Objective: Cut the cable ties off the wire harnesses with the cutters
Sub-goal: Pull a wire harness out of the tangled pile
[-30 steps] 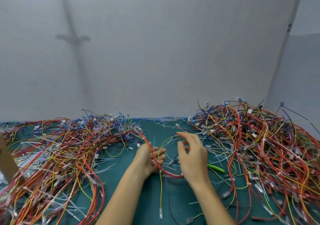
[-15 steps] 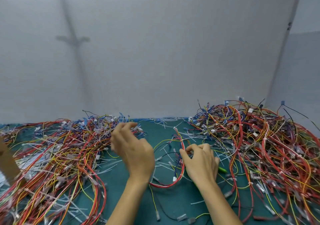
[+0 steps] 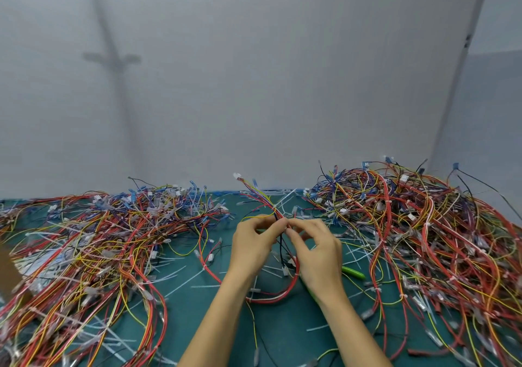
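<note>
A wire harness (image 3: 278, 296) of red, yellow and black wires loops over the green mat between my forearms, and its far end (image 3: 255, 190) sticks up toward the wall. My left hand (image 3: 251, 246) and my right hand (image 3: 317, 249) meet at the middle of the mat, and both pinch this harness at one spot with their fingertips. The cutters (image 3: 353, 272), with green handles, lie on the mat just right of my right hand, mostly hidden behind it. No hand holds them.
A large heap of harnesses (image 3: 93, 251) covers the left of the green mat (image 3: 285, 330), and a taller heap (image 3: 423, 236) fills the right. Cut white cable ties (image 3: 183, 280) lie scattered over the mat. A grey wall stands behind. A brown cardboard edge (image 3: 8, 270) shows at far left.
My left hand came back from the left heap to the middle. Both hands rose and met on the harness, whose far end now lifts off the mat.
</note>
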